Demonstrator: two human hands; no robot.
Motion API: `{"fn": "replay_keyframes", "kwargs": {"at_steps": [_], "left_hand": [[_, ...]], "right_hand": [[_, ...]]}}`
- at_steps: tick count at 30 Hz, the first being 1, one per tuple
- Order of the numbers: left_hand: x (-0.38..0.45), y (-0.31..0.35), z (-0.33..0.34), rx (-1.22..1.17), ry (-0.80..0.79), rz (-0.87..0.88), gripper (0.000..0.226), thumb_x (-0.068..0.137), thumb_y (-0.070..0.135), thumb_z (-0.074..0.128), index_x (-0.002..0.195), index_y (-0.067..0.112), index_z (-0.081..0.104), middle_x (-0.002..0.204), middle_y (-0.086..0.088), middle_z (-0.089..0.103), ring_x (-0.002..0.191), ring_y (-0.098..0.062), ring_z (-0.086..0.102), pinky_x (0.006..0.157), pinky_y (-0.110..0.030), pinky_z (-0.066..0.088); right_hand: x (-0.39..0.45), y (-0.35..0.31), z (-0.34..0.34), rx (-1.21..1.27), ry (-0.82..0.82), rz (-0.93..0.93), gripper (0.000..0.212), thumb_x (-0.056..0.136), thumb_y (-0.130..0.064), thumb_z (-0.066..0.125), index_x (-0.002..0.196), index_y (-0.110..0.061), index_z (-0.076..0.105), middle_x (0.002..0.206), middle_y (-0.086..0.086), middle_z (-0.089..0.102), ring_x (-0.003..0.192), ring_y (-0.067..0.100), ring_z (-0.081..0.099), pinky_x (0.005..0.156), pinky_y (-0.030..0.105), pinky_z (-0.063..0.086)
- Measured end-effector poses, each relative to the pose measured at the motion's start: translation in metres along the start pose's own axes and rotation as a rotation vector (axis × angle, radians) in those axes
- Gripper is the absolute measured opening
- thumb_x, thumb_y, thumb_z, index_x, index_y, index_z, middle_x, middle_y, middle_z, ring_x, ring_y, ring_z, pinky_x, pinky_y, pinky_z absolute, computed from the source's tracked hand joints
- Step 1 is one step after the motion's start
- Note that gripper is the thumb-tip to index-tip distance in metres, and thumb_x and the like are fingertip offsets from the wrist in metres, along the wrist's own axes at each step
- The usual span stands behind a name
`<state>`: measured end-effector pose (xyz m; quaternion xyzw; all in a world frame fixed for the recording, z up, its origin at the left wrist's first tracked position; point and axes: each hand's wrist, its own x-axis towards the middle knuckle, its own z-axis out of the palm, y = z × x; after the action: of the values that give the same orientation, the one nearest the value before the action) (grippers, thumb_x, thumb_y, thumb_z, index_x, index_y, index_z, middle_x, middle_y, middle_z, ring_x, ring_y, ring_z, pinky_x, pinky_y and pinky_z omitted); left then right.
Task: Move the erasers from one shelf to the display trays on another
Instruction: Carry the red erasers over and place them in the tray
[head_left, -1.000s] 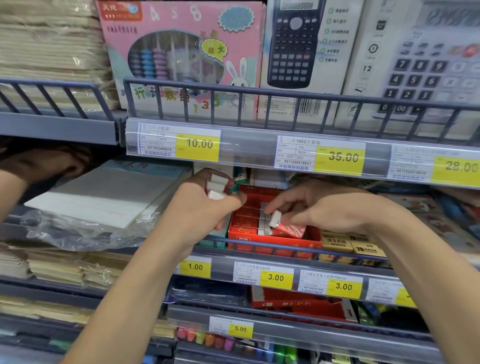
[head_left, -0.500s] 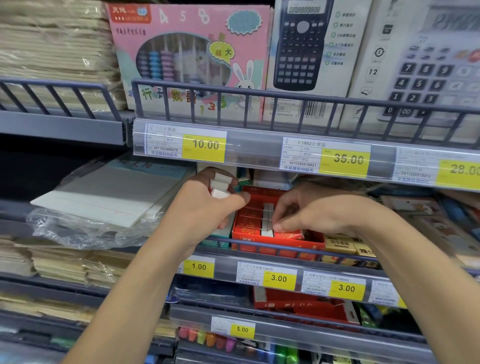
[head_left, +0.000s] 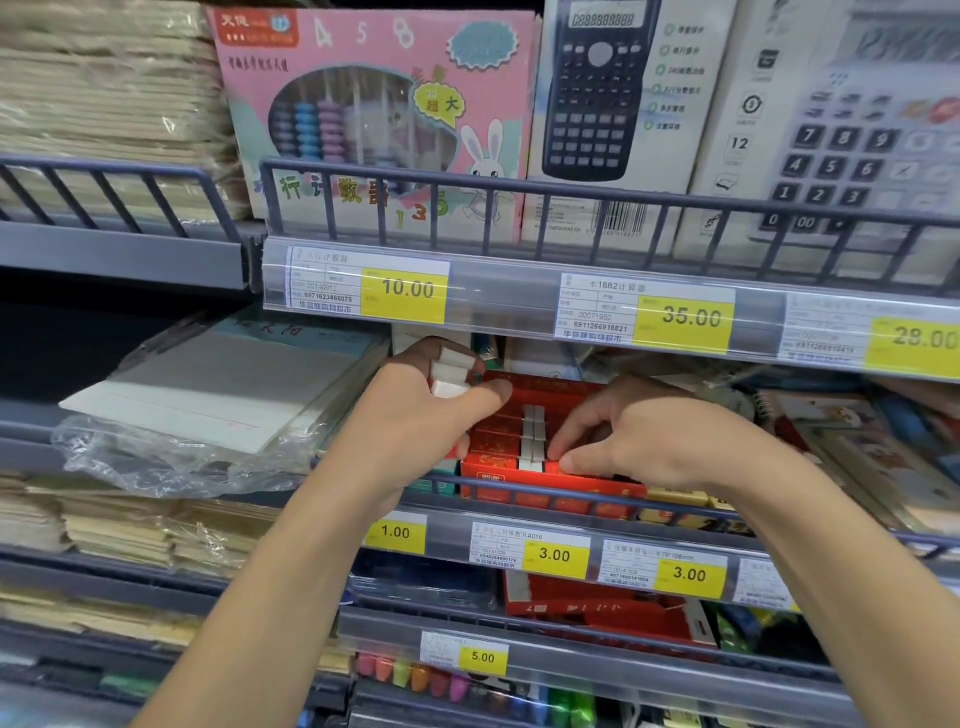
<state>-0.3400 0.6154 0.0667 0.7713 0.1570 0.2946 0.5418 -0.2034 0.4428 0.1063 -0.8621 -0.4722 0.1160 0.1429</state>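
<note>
Head view: your left hand gripped a stack of erasers; your right hand, fingers loosely extended, pressed an eraser into the red tray.

— What were the erasers in the left hand made of?
— Matt white rubber, in glossy red paper sleeves. Below that grip, the display tray was shiny red cardboard.
— And the shelf rail under the right hand?
— Painted grey metal, smooth, with a clear glossy plastic price strip above both hands. Left of the grip lay paper pads in crinkled, shiny plastic wrap.
</note>
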Motion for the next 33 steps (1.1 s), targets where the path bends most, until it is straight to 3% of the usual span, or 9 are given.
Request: {"fn": "replay_keyframes", "kwargs": {"at_steps": [5,9,14,18,23,25,27,30,33], "left_hand": [[0.001,0.001,0.005,-0.037,0.036,-0.049,0.042,0.072,0.065,0.074,0.089,0.027,0.068,0.062,0.003,0.067,0.061,-0.017,0.064,0.07,-0.037,0.058],[-0.001,0.003,0.013,-0.032,0.089,-0.113,0.063,0.066,0.08,0.069,0.105,0.032,0.071,0.083,0.013,0.077,0.082,-0.008,0.071,0.078,-0.035,0.053],[-0.007,0.009,0.019,-0.193,0.001,-0.075,0.058,0.077,0.072,0.069,0.056,0.019,0.063,0.053,0.0,0.06,0.05,-0.013,0.055,0.056,-0.027,0.046],[-0.011,0.012,0.015,-0.188,-0.016,-0.078,0.071,0.073,0.082,0.06,0.067,0.012,0.054,0.045,0.007,0.055,0.047,-0.007,0.054,0.051,-0.022,0.046],[-0.015,0.012,0.01,-0.114,-0.064,-0.049,0.072,0.07,0.09,0.051,0.059,0.019,0.062,0.05,0.007,0.055,0.05,-0.007,0.056,0.053,-0.021,0.049],[-0.017,0.012,0.005,-0.166,-0.093,-0.075,0.071,0.082,0.08,0.06,0.069,0.01,0.062,0.058,-0.001,0.053,0.054,-0.012,0.053,0.055,-0.024,0.05],[-0.018,0.01,-0.003,-0.171,-0.08,-0.056,0.052,0.097,0.047,0.064,0.059,0.014,0.052,0.056,-0.004,0.039,0.048,-0.012,0.035,0.047,-0.02,0.034],[-0.017,0.006,-0.016,-0.042,-0.037,-0.08,0.036,0.092,0.024,0.061,0.064,0.007,0.046,0.067,-0.012,0.026,0.059,-0.024,0.019,0.057,-0.037,0.017],[-0.018,0.008,-0.024,0.012,-0.011,-0.1,0.024,0.087,0.017,0.056,0.065,0.013,0.045,0.07,-0.015,0.025,0.068,-0.029,0.019,0.063,-0.045,0.016]], "right_hand": [[0.006,0.001,0.004,-0.022,-0.005,-0.022,0.004,0.085,-0.039,0.075,0.086,-0.042,0.077,0.094,-0.017,0.071,0.087,0.003,0.065,0.086,0.033,0.056],[-0.001,-0.007,0.011,0.206,0.187,-0.127,0.007,0.082,-0.044,0.075,0.088,-0.042,0.074,0.082,-0.023,0.072,0.074,-0.004,0.064,0.07,0.016,0.05],[-0.01,-0.036,0.026,0.67,0.218,-0.323,0.022,0.081,-0.031,0.077,0.098,-0.02,0.067,0.089,-0.001,0.077,0.082,0.015,0.073,0.079,0.038,0.058],[-0.007,-0.045,0.036,0.791,0.296,-0.316,0.026,0.081,-0.012,0.081,0.102,-0.013,0.065,0.095,0.012,0.072,0.086,0.03,0.07,0.085,0.05,0.057],[-0.008,-0.05,0.04,0.799,0.283,-0.31,0.036,0.079,-0.015,0.077,0.111,-0.025,0.063,0.098,0.007,0.071,0.076,0.023,0.066,0.079,0.046,0.058],[-0.009,-0.048,0.038,0.806,0.283,-0.291,0.039,0.077,-0.019,0.072,0.112,-0.035,0.064,0.092,0.002,0.074,0.071,0.023,0.067,0.071,0.04,0.056],[-0.007,-0.04,0.035,0.793,0.322,-0.202,0.037,0.073,-0.027,0.07,0.108,-0.035,0.068,0.082,0.0,0.075,0.065,0.019,0.067,0.07,0.037,0.055],[0.003,-0.022,0.028,0.837,0.358,-0.035,0.022,0.079,-0.023,0.076,0.1,-0.022,0.074,0.085,0.007,0.078,0.077,0.028,0.075,0.091,0.047,0.057],[0.011,-0.009,0.017,0.901,0.325,0.025,0.016,0.089,-0.008,0.073,0.1,-0.019,0.071,0.096,0.012,0.078,0.077,0.025,0.076,0.087,0.037,0.06]]}}
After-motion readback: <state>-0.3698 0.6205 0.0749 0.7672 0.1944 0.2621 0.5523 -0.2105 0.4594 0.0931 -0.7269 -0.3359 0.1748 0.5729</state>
